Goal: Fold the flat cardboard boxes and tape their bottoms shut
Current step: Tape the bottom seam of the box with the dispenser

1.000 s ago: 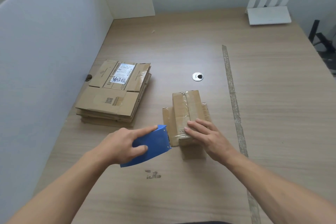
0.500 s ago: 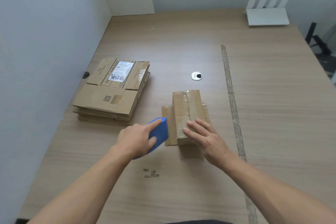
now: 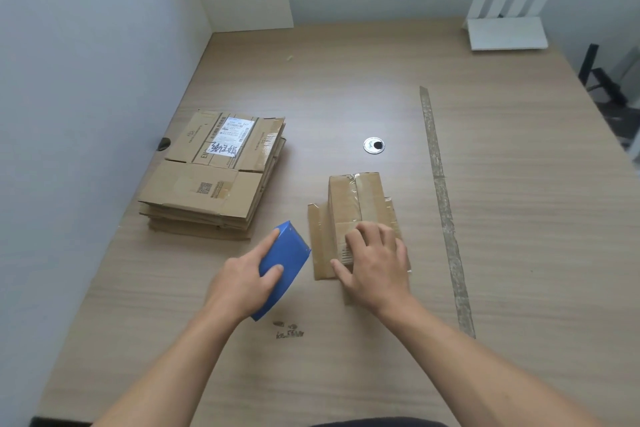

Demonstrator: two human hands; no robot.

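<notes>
A small folded cardboard box [image 3: 353, 199] stands bottom-up near the middle of the wooden table [image 3: 519, 218], with tape running along its top seam and flaps spread at its base. My right hand [image 3: 372, 263] presses flat on the box's near end. My left hand [image 3: 242, 282] grips a blue tape dispenser [image 3: 285, 262] just left of the box, close to its left flap. A stack of flat cardboard boxes [image 3: 211, 177] lies to the left by the partition.
A white partition wall [image 3: 86, 114] runs along the table's left side. A round metal grommet [image 3: 374, 145] sits behind the box. A long strip of old tape [image 3: 441, 198] runs down the table on the right. A white router [image 3: 507, 33] stands at the far right corner.
My left hand has brought the blue dispenser up beside the box's left flap and turned it. My right hand has closed down more firmly on the box's near end.
</notes>
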